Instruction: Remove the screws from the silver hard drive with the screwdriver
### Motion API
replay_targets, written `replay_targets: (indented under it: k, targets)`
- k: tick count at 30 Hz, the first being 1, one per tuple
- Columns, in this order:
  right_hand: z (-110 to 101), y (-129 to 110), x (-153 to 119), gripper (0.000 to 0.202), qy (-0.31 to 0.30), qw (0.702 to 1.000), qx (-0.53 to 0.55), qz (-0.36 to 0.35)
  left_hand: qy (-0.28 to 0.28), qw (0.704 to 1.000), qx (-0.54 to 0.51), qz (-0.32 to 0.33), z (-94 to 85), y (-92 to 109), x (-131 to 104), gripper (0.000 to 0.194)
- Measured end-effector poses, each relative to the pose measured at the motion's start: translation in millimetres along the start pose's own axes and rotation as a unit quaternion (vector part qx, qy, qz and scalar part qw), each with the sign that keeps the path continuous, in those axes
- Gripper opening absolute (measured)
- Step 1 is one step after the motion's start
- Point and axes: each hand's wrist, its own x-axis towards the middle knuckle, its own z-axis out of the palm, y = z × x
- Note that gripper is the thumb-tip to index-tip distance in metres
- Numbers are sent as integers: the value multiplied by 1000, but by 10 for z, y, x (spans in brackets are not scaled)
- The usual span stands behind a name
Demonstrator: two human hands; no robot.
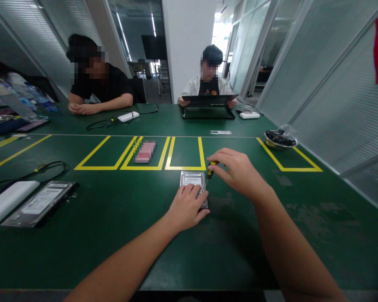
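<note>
A small hard drive (189,178) with a white label lies on the green table in front of me. My left hand (189,206) rests over its near part, fingers across the top and thumb along the right edge. Between the thumb and fingers of my right hand (236,170) is a yellow and black screwdriver (210,171). Its thin shaft slants down to the drive's right edge. Whether the tip sits in a screw is too small to tell. Much of the drive's label is hidden under my left fingers.
A larger hard drive (42,201) lies at the left beside a white power bank-like block (11,203) with a black cable. Yellow tape (184,168) marks areas ahead. A metal bowl (280,144) stands at right. Across the table, one person (208,84) holds a black panel; another (103,84) leans forward.
</note>
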Motion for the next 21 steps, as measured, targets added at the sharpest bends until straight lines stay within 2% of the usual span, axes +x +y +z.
replay_targets:
  k: [11,21]
  targets:
    - [0,4,9,10,-1,1000,-8,24,1,1000,-1,1,18,-11,-2,53]
    - [4,22,-9,8,-5,999,41,-2,-1,1000,-5,1,16,-3,0,53]
